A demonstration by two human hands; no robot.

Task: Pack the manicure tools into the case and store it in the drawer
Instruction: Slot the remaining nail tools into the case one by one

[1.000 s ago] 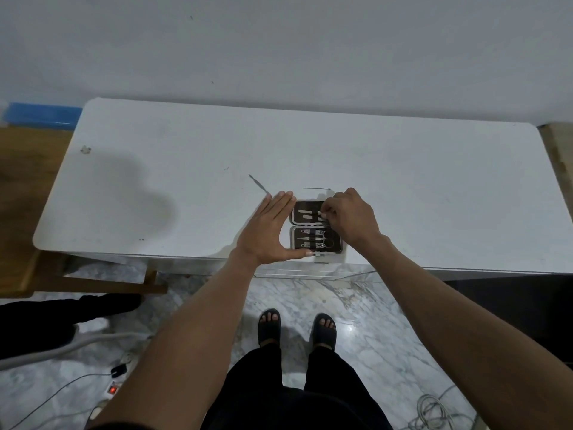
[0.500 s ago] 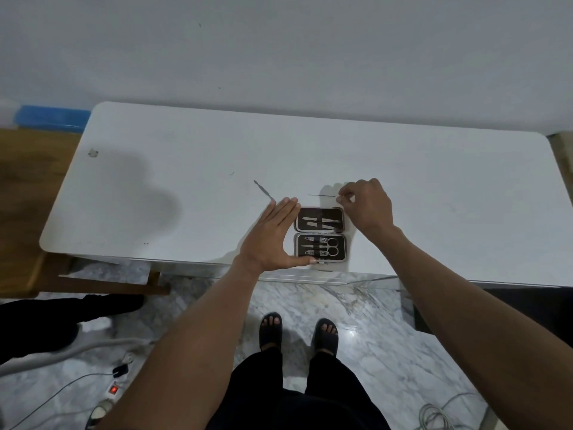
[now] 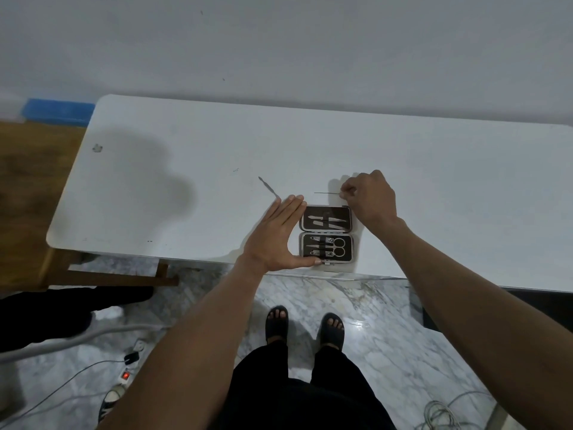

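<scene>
An open manicure case (image 3: pixel 326 233) lies flat near the front edge of the white table (image 3: pixel 186 156), with several metal tools strapped into both halves. My left hand (image 3: pixel 279 235) rests flat against the case's left side, thumb along its front edge. Just behind the case, my right hand (image 3: pixel 369 198) pinches the end of a thin metal pick (image 3: pixel 327 193) that lies on the table. A second loose tool, a slim metal pusher (image 3: pixel 269 187), lies to the left of the pick, beyond my left fingertips.
A wooden bench (image 3: pixel 28 193) with a blue box (image 3: pixel 57 110) stands left of the table. Cables and a power strip (image 3: pixel 124 375) lie on the marble floor by my feet. A wall runs behind the table.
My right hand left the case's upper half and moved back to the thin pick behind it, closing its fingers on the pick's end. My left hand stayed against the case.
</scene>
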